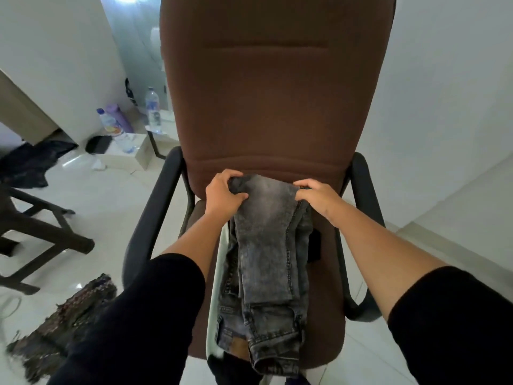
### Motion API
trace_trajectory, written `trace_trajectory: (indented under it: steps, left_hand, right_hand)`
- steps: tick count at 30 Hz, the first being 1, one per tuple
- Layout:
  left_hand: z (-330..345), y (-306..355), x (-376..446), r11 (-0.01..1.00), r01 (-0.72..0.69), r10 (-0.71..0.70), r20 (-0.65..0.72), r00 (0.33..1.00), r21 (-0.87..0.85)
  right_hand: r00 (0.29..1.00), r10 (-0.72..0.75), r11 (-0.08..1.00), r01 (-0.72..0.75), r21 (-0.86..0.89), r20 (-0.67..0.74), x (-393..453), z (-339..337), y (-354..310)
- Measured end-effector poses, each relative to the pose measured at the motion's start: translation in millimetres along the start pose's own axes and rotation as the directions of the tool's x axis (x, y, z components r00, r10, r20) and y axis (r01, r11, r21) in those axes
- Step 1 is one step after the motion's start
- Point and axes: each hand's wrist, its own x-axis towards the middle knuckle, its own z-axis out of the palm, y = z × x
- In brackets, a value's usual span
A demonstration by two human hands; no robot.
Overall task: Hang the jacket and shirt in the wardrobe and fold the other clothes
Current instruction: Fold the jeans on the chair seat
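Observation:
A pair of grey acid-washed jeans (266,240) lies lengthwise on the seat of a brown office chair (277,107), folded along the legs, with the hems hanging over the front edge. My left hand (222,194) grips the far left corner of the fold, and my right hand (316,195) grips the far right corner, both close to the chair's backrest. A pale white garment (216,276) shows under the jeans on their left side. A dark piece of cloth (315,245) peeks out on the right.
Black armrests (155,207) flank the seat. On the floor at lower left lies a patterned dark cloth (66,323). A dark table leg (41,232) stands at left. Water bottles (153,109) and a white box (127,154) sit behind, with dark clothing (30,165) nearby.

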Motion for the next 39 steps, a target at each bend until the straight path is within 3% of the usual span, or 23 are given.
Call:
trace_trajectory:
  steps: [4,8,14,17,20,22,25,27,33,39]
  left_hand:
    - [2.4,-37.1,-71.6,0.994,0.023,-0.018,0.049,0.999,-0.102]
    - [15.8,-89.1,-161.9,0.982,0.093,-0.071,0.134,0.988,-0.164]
    - [56.7,-174.0,-228.5,0.967,0.252,-0.254,0.237,0.938,0.036]
    - [76.8,-194.8,-230.5,0.918,0.368,-0.397,0.283,0.873,0.151]
    - [95.9,-195.6,-220.3,0.820,0.516,-0.561,0.172,0.810,0.247]
    - [105.2,-196.1,-207.5,0.852,0.493,-0.510,0.071,0.857,0.176]
    - [114.6,-204.9,-189.1,0.925,0.380,-0.368,0.219,0.904,-0.015]
    - [120.1,-212.0,-185.8,0.943,0.334,-0.323,0.267,0.908,0.003]
    - [138.0,-231.9,-189.1,0.965,0.261,-0.255,0.204,0.945,-0.003]
    - [136.1,-225.2,-186.7,0.985,0.166,-0.172,0.176,0.969,0.045]
  right_hand:
    - [0.980,0.143,0.980,-0.121,0.156,-0.141,-51.8,38.0,41.5]
    - [0.960,0.207,0.977,-0.192,0.095,-0.187,-116.4,93.3,102.1]
    - [0.962,0.231,0.966,-0.245,-0.088,-0.145,-153.5,172.7,193.9]
    - [0.956,0.251,0.952,-0.273,-0.140,-0.154,-141.9,201.9,223.6]
    - [0.919,0.257,0.919,-0.328,-0.217,-0.300,-119.7,221.4,240.0]
    - [0.877,0.238,0.907,-0.354,-0.228,-0.417,-103.8,225.0,240.2]
    - [0.855,0.185,0.954,-0.275,-0.120,-0.485,-83.5,223.6,243.2]
    - [0.880,0.149,0.962,-0.234,-0.139,-0.451,-71.3,224.6,252.3]
    - [0.882,0.081,0.883,-0.280,-0.377,-0.464,-55.9,223.5,272.0]
    - [0.885,0.010,0.871,-0.236,-0.430,-0.465,-54.1,212.4,267.7]
